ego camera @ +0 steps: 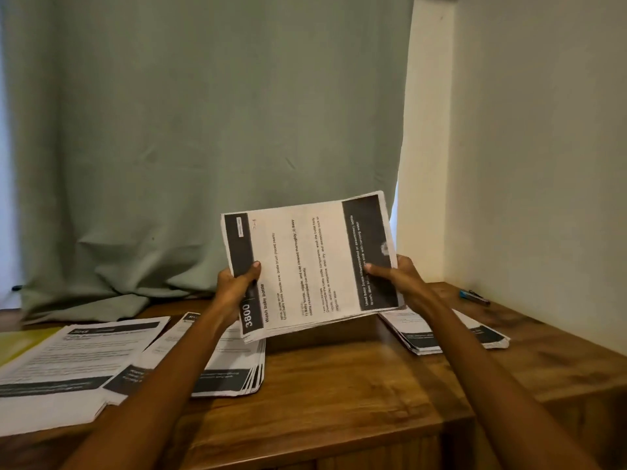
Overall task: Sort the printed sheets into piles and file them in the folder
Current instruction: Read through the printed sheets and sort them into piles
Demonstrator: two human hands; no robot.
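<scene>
held stack (305, 266) long axis 9–3 o'clock | left hand (235, 283) grips 9 o'clock end, right hand (398, 276) pinches 3 o'clock end | right pile (441, 337) under right hand, nearer

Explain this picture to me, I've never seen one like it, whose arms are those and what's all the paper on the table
There is no machine here. One camera worn on a person's head looks forward and down, so the two arms are that person's own. The left hand and right hand grip opposite edges of a held stack of sheets, raised above the wooden table; its top page reads "Wash baby bottle". On the table lie three piles of printed sheets: a left pile, a middle pile and a right pile. A yellow folder shows at the far left, a pen at the far right, and a green curtain hangs behind.
</scene>
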